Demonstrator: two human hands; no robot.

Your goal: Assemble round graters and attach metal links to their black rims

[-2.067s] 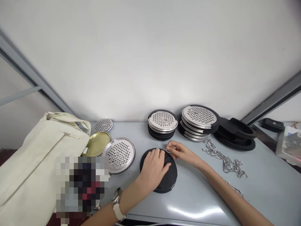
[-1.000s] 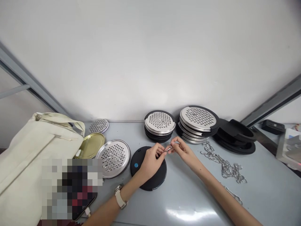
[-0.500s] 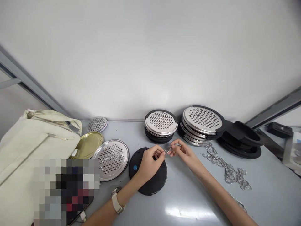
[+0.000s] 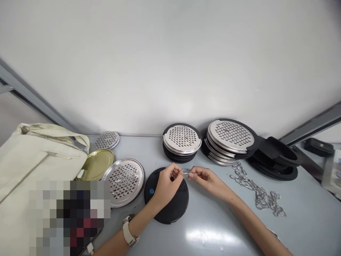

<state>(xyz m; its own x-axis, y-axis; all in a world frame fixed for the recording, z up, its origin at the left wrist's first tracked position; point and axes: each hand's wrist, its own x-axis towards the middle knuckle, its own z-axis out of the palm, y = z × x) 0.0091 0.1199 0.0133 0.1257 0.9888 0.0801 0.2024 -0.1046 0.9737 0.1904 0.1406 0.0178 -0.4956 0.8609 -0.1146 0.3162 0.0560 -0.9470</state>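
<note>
A thin bent wire clip (image 4: 186, 172) spans the small gap between my two hands. My left hand (image 4: 169, 179), on the wrist with the pale watch, pinches its left end over a round black disc (image 4: 170, 213) with a blue dot. Closed fingertips of my right hand (image 4: 205, 179) grip the other end, just past the disc's right edge. The ends of the clip are hidden in the fingers. A loose heap of similar wire clips (image 4: 262, 199) lies to the right of my right hand.
Behind my hands stand a stack of perforated metal discs with black rims (image 4: 182, 138) and a larger stack (image 4: 230, 135). Black ring-shaped parts (image 4: 277, 156) sit at right. To the left are a perforated disc (image 4: 124, 183), a gold lid (image 4: 98, 163) and a cream bag (image 4: 39, 170).
My right hand has dropped slightly and its raised fingers have folded in. The clip now stretches almost level between both hands. The camera view has shifted a little.
</note>
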